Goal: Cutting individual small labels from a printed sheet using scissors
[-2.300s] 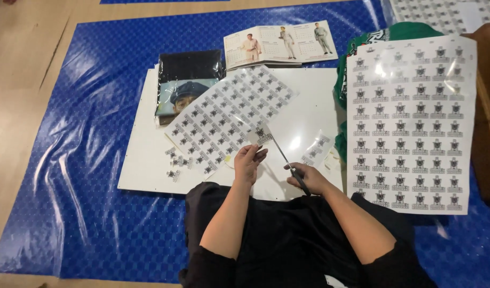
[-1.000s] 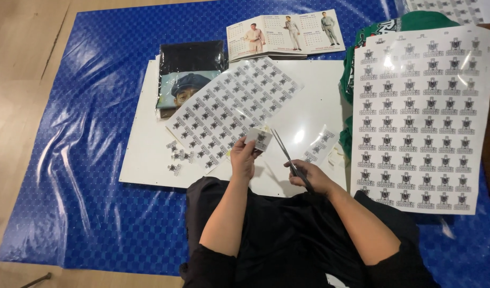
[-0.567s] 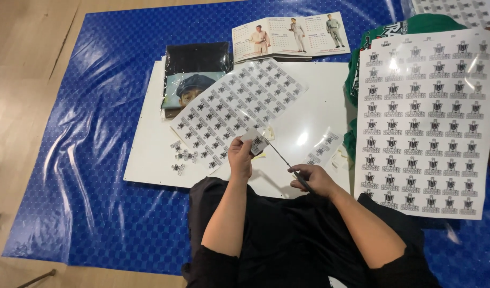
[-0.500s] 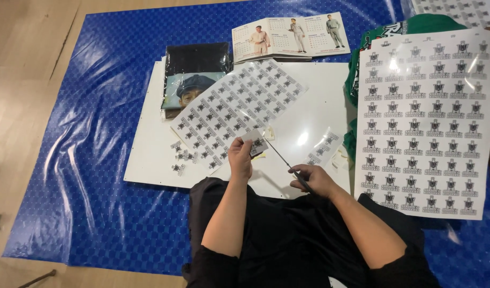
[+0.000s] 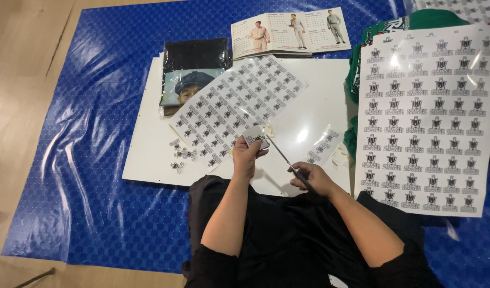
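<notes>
the marks on the small cut piece (image 5: 254, 136) pinched in the left hand (image 5: 247, 158) are too small to tell; the scissors (image 5: 284, 158) have their handles buried inside the right hand (image 5: 312, 178), so the grip cannot be seen; the large sticker sheet (image 5: 423, 117) runs off the right edge; the green cloth (image 5: 386, 33) lies mostly under it; both elbows are cut off at the bottom edge.

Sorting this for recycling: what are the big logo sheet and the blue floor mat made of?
The big logo sheet looks like glossy coated or laminated paper: glare patches cross its printed emblems. The blue floor mat looks like thin plastic film, shiny, wrinkled and finely dotted.
</notes>
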